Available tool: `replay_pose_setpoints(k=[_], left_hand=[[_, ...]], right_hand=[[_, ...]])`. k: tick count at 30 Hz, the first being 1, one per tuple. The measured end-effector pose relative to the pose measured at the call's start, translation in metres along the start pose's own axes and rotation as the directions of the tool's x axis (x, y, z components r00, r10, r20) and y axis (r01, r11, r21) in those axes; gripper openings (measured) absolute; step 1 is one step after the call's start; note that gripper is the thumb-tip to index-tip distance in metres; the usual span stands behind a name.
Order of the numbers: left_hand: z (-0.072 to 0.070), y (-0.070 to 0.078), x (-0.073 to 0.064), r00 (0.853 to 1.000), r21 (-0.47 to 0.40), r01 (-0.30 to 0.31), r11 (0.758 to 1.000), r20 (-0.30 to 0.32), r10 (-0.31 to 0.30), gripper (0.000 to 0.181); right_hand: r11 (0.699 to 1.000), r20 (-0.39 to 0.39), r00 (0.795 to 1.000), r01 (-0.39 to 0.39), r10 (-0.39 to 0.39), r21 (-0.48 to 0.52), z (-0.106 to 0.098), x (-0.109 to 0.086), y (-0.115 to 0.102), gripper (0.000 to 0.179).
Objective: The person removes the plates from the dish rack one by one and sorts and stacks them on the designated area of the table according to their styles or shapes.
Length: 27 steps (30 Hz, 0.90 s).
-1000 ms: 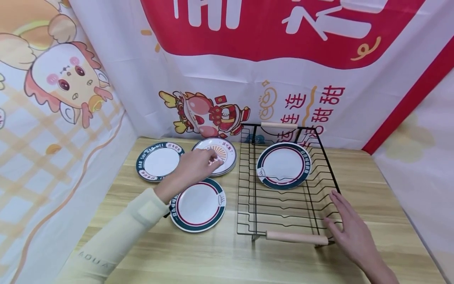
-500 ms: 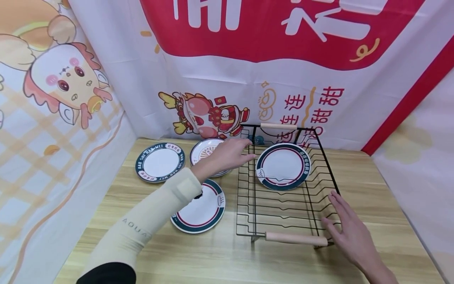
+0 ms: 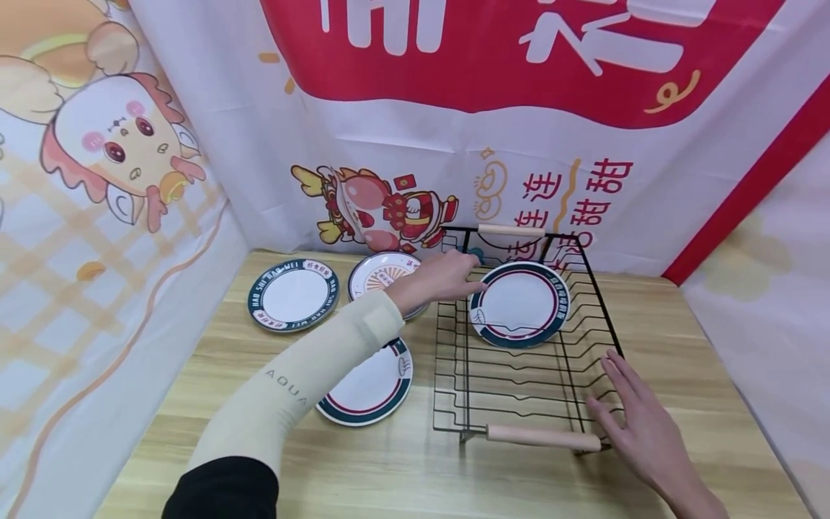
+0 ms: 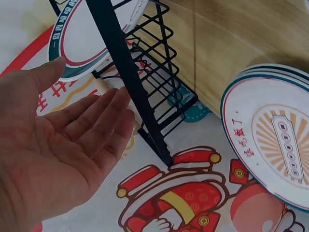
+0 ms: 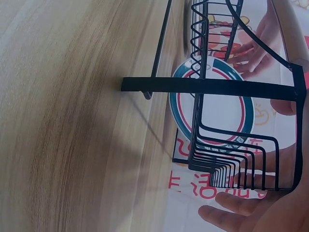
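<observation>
A white plate with a dark green rim stands tilted in the far part of a black wire dish rack. My left hand is at this plate's left edge, fingers extended and palm exposed in the left wrist view. There the thumb overlaps the plate's rim. My right hand rests at the rack's right side near the front corner, fingers fairly straight; the right wrist view has its fingers along the rack's wires.
Left of the rack lie a stack of plates with a sunburst print, a green-rimmed lettered plate and another green-rimmed plate, partly behind the left sleeve. Wooden handles cap the rack's ends. Printed cloth hangs behind the wooden table.
My left hand has moved right, from over the sunburst plates to the left edge of the plate in the rack. The right hand has stayed at the rack's side.
</observation>
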State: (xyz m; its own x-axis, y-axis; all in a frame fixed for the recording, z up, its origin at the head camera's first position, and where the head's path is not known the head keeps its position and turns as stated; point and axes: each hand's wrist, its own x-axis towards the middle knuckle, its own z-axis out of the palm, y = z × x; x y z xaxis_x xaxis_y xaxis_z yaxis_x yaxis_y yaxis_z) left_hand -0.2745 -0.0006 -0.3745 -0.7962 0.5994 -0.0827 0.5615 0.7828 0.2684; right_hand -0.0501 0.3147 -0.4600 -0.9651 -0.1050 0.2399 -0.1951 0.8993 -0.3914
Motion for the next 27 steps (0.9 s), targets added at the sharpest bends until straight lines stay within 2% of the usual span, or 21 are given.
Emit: replay_pose_setpoints(k=[9, 14, 23, 27], left_hand=[[0.006, 0.008, 0.018, 0.999, -0.015, -0.024, 1.000, 0.044, 0.025, 0.034], [0.010, 0.011, 0.029, 0.998, -0.018, -0.025, 1.000, 0.057, 0.026, 0.033], [0.018, 0.017, 0.039, 0.994, -0.166, 0.057, 0.985, 0.105, -0.040, 0.035], [0.021, 0.018, 0.042, 0.991, -0.178, 0.077, 0.981, 0.124, -0.055, 0.032]], right_hand=[[1.000, -0.009, 1.000, -0.003, 0.003, 0.001, 0.000, 0.000, 0.000, 0.071], [1.000, -0.021, 1.000, 0.003, -0.003, 0.007, 0.000, -0.001, 0.001, 0.071], [1.000, -0.006, 1.000, -0.008, 0.008, 0.015, 0.001, -0.001, 0.000, 0.071], [1.000, 0.001, 1.000, -0.015, 0.015, 0.007, 0.001, -0.001, 0.000, 0.072]])
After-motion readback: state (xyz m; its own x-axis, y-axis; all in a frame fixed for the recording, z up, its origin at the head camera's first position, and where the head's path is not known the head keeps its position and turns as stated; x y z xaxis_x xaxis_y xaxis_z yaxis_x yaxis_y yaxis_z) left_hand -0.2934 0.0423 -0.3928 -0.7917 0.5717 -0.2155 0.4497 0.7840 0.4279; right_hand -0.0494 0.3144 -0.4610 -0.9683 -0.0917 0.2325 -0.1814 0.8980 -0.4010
